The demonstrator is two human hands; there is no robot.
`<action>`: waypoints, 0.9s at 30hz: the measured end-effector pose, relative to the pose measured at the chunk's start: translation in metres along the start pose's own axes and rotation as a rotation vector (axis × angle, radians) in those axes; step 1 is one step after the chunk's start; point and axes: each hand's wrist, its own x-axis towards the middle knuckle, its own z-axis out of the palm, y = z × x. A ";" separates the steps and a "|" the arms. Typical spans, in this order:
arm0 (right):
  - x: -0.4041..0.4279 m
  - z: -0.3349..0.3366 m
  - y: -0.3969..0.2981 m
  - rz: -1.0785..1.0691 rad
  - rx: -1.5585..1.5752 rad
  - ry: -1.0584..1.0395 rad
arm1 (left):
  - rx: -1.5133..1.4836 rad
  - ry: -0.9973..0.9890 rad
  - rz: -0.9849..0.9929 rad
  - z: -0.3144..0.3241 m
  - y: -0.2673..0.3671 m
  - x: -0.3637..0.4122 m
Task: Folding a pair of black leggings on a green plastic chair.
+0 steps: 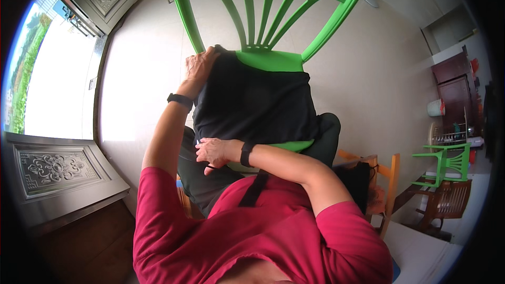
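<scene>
A black cloth [256,102], which looks like a folded garment, lies spread over the seat of a green plastic chair [272,61] facing me. My left hand [200,66] grips the cloth's far left corner, near the base of the backrest. At the near left corner, my right hand [215,152] crosses in front of my body and holds the cloth's edge, the thumb lower than the fingers. A tiny pale spot shows by its fingertips, too small to identify. The cloth's near edge stops short of the seat's front rim, where green plastic shows.
To the left, a doorway opens between embossed metal door panels [63,165]. Pale floor tiles [146,67] surround the chair. A wooden chair [388,189] with a dark item on it stands close at my right. Farther right are another green chair [449,161] and a brown slatted chair [453,199].
</scene>
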 end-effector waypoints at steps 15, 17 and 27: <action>-0.131 0.011 0.094 0.779 1.704 0.751 | 0.124 -0.210 0.634 0.001 0.056 -0.131; -0.126 -0.004 0.090 0.913 1.818 0.743 | 0.023 -0.002 0.423 0.004 0.050 -0.137; -0.086 -0.013 0.118 1.108 1.327 0.727 | 0.003 -0.112 0.037 -0.001 0.013 -0.137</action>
